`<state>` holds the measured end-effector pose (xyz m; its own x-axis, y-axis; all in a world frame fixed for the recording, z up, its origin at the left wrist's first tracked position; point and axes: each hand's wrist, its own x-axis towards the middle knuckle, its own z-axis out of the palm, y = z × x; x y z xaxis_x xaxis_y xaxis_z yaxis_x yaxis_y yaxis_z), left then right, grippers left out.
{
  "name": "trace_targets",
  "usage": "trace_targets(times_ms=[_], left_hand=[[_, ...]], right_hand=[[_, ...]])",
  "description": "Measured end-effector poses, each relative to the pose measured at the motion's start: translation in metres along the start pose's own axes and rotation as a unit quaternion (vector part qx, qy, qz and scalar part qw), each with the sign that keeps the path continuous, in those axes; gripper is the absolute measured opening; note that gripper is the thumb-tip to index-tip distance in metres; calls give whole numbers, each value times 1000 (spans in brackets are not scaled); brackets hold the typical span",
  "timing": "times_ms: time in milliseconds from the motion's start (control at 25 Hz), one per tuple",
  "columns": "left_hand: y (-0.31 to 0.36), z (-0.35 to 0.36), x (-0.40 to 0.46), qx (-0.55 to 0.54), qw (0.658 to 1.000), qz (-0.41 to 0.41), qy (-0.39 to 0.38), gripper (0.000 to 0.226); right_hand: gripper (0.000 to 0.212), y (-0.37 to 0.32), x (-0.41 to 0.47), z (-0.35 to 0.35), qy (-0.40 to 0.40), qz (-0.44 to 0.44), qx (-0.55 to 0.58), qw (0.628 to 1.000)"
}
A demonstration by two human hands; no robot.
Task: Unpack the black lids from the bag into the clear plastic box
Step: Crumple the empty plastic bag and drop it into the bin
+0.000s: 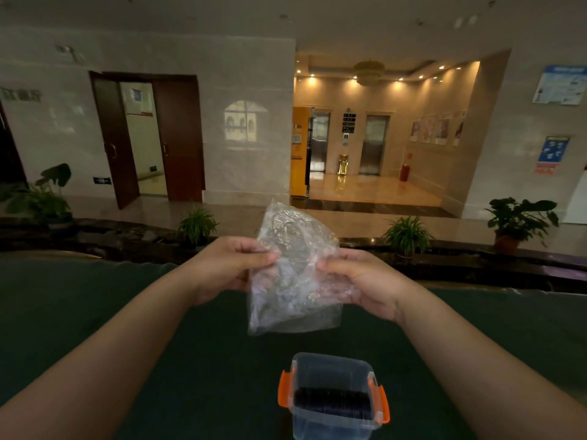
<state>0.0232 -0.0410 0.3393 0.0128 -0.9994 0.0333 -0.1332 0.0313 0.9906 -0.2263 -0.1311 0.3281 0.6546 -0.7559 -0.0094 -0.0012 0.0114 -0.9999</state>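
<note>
Near wall of the clear plastic box [332,427] cut off by the bottom edge, black lids [332,404] blurred into one dark row, bag [293,274] contents unclear through crinkled plastic

This is a lobby of a large public building, perhaps a hotel or office block. At centre right, a warmly lit alcove holds two lift doors [373,144] with a call panel [348,123] between them and a chandelier [369,71] above. Polished stone covers the walls and floor. Dark wooden doors [152,138] stand open at left. Potted plants [407,235] line a ledge, and posters [560,84] hang at right.
</note>
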Motion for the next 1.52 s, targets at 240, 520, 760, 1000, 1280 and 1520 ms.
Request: trace_targets(times_ms=[240, 520, 760, 1000, 1280, 1520], left_hand=[[13, -14, -6, -57, 995, 74, -28, 20], [31, -13, -21, -15, 988, 155, 19, 31], [44, -8, -29, 75, 982, 174, 11, 21], [64, 18, -20, 219, 967, 68, -109, 33], [58, 28, -1, 42, 996, 57, -48, 42], [55, 33, 16, -94, 992, 74, -36, 43]], right_hand=[[22, -16, -1, -9, -38, -48, 23, 998], [31, -29, -5, -7, -30, -93, 112, 989], [5, -51, -10, 0, -33, -139, -57, 988], [28, -77, -11, 15, -44, -152, -209, 965], [40, -84, -8, 17, 60, -175, -71, 980], [47, -60, -2, 15, -47, -83, -19, 995]])
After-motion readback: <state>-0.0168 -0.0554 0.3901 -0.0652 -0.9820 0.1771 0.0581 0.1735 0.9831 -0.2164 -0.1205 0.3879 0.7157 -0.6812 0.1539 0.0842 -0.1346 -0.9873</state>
